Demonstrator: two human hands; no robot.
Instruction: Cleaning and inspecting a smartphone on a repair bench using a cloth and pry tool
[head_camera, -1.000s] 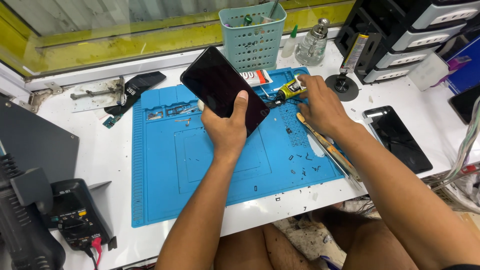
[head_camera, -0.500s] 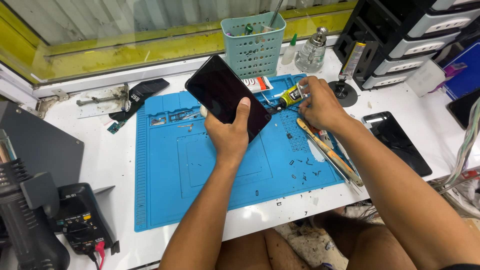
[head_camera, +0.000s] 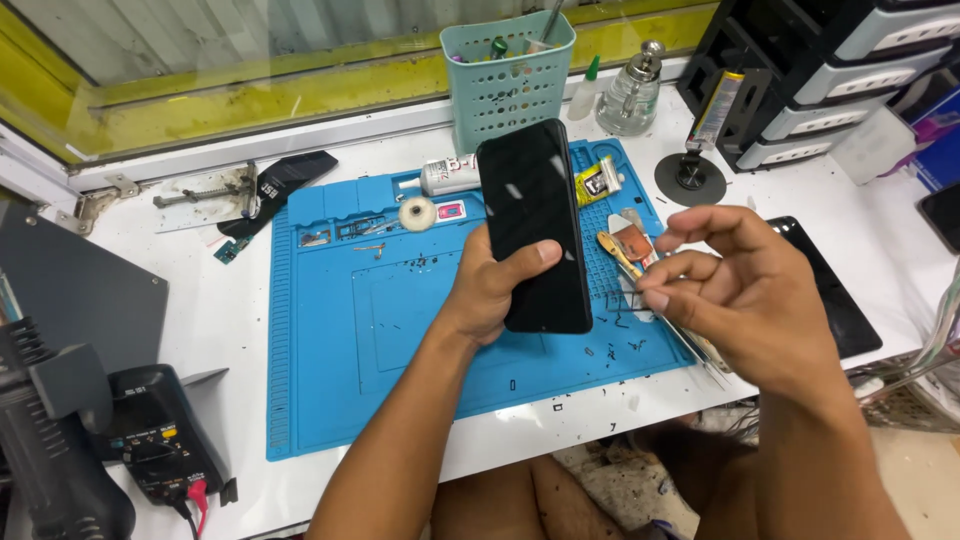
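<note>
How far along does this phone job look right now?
Looks done: the dark phone appears in one piece, its glass face dark, with black scraps strewn over the blue mat. In hand: the left hand grips the phone above the mat, while the right hand pinches something small. What is left cannot be told from this view.

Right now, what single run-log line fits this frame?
left hand: grips black phone, screen up | right hand: beside it, fingers pinched, contents unclear | below: blue work mat | tools: mat's right edge

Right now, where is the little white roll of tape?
The white roll of tape lies near the top of the blue mat, left of the black phone in the left hand.
</note>
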